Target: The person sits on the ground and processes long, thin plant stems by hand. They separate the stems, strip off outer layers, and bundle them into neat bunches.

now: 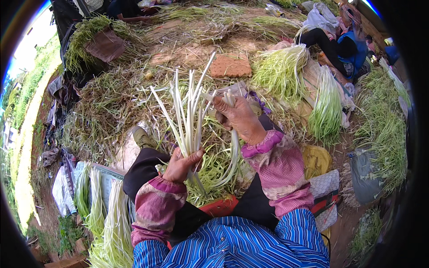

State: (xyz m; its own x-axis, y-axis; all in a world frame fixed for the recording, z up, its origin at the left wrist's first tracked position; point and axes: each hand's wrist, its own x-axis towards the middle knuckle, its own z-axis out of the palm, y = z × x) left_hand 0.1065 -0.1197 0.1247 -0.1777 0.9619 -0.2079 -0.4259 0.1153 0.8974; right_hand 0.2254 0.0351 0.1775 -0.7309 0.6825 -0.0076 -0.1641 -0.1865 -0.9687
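My left hand (183, 164) is closed round a bunch of long white plant stalks (190, 120), whose pale ends fan upward. To its right and a little higher, my right hand (238, 117) grips a smaller bunch of the same stalks (234, 147); their white ends poke out above the fist, and the rest bends down towards my lap. Loose green leaves (214, 191) lie between my legs, below both hands. Checked pink sleeve covers reach to both wrists.
Sorted bundles of pale stalks lie at the right (285, 70) and lower left (114, 221). A perforated brick (231, 65) rests ahead on littered ground. Straw and leaf waste (104, 104) is heaped at the left. A person in blue (358, 50) sits at the upper right; another person's arm (134, 18) shows at the top.
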